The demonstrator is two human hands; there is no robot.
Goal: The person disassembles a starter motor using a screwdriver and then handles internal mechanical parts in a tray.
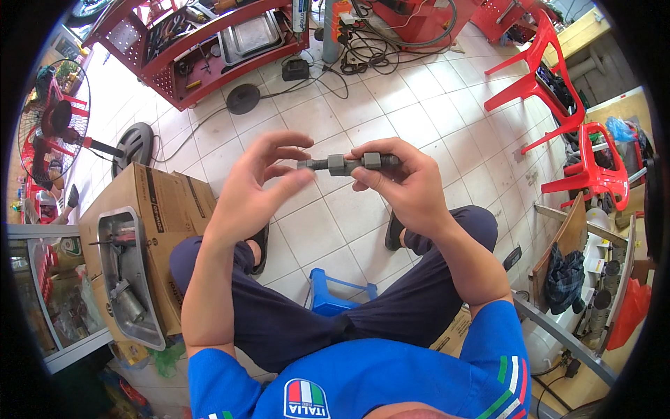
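In front of me, over the tiled floor, I hold a dark grey threaded metal tool with hex sections (337,165) lying level. My right hand (408,178) is closed round its thicker right end, with the thumb below and the fingers above. The tool's thinner left end points to my left hand (262,181). That hand's fingers are curved and apart around the tip; whether a finger touches it I cannot tell.
At my left, a metal tray (129,279) with metal parts leans against a cardboard box (167,202). A blue stool (328,293) stands between my legs. Ahead is a red tool cart (188,70) with cables near it; red plastic chairs (537,87) stand at right, a fan (59,119) at left.
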